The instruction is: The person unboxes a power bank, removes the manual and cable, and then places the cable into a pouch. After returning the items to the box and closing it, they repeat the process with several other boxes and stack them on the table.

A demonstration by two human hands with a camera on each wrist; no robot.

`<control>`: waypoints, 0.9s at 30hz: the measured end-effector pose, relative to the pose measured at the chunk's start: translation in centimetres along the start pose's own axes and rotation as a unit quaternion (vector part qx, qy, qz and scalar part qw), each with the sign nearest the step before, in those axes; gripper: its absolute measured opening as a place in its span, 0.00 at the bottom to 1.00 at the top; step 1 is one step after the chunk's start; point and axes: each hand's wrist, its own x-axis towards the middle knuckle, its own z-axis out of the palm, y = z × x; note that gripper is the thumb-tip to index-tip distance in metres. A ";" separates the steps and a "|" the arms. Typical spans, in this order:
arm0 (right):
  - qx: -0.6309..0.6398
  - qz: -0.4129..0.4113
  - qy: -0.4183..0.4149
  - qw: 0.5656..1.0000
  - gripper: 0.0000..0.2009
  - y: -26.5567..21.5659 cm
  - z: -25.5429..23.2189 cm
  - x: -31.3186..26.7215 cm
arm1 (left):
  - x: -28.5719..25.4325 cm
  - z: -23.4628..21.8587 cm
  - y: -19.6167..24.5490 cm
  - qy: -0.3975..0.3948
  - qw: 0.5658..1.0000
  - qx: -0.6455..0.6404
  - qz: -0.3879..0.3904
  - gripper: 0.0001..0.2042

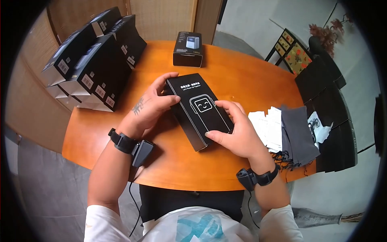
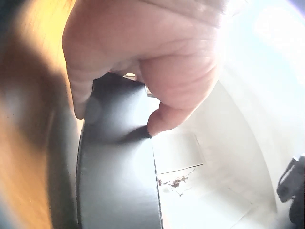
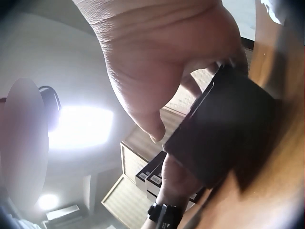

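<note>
A black cardboard box (image 1: 193,111) with white lettering and a line drawing of a smiling device sits between both hands over the table. My left hand (image 1: 152,103) grips its far left part, the thumb on the long edge and the fingers round the far side. In the left wrist view, the thumb and fingers straddle the plain side of the box (image 2: 119,162). My right hand (image 1: 238,135) holds the near right part, thumb at the near corner and fingers on the right edge. The right wrist view shows the dark end of the box (image 3: 224,124) beneath that hand.
Several black boxes (image 1: 96,68) with barcode labels are piled at the left of the wooden table (image 1: 161,171). Another black box (image 1: 188,50) lies at the back. White papers (image 1: 266,129) and dark grey drawstring pouches (image 1: 298,135) lie on the right, by more black boxes (image 1: 328,113).
</note>
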 end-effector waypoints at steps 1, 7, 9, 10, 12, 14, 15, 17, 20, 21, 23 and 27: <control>-0.006 0.005 0.001 1.000 0.36 0.3 0.1 -0.1 | 0.0 0.3 -0.1 -0.002 1.000 -0.024 0.004 0.34; 0.007 0.039 0.055 0.998 0.34 0.9 1.2 -0.1 | 0.0 0.8 -0.6 -0.041 0.997 -0.070 0.010 0.38; 0.015 0.042 0.064 0.997 0.33 0.7 1.6 -0.2 | 0.1 0.7 -0.9 -0.052 0.994 -0.093 0.020 0.39; 0.022 0.042 0.066 0.997 0.33 0.5 1.7 -0.3 | 0.1 0.7 -1.0 -0.056 0.993 -0.104 0.025 0.39; 0.032 0.027 0.066 0.997 0.33 0.6 1.9 -0.3 | 0.0 0.7 -1.0 -0.053 0.991 -0.118 0.028 0.40; 0.036 -0.002 0.064 0.997 0.33 1.2 2.2 -0.3 | 0.0 0.8 -1.1 -0.039 0.991 -0.124 0.024 0.40; 0.062 -0.014 0.058 0.996 0.33 1.3 2.3 -0.3 | 0.1 0.7 -1.3 -0.035 0.990 -0.129 0.031 0.38; 0.113 -0.037 0.046 0.992 0.33 1.5 2.5 -0.4 | 0.3 0.5 -1.8 -0.029 0.989 -0.141 0.044 0.34; 0.278 -0.021 0.006 0.960 0.33 1.2 2.4 -0.7 | 0.2 1.8 -1.5 0.056 0.996 -0.030 0.055 0.27; 0.297 -0.032 0.010 0.954 0.33 1.2 2.4 -0.7 | 0.2 2.0 -1.6 0.069 0.996 -0.017 0.057 0.25; 0.334 -0.057 0.016 0.941 0.34 1.0 2.5 -0.6 | 0.4 2.0 -1.9 0.095 0.994 0.009 0.061 0.22; 0.416 -0.064 -0.019 0.907 0.43 1.3 2.5 -0.7 | 1.5 0.7 -3.8 0.111 0.992 -0.027 0.050 0.12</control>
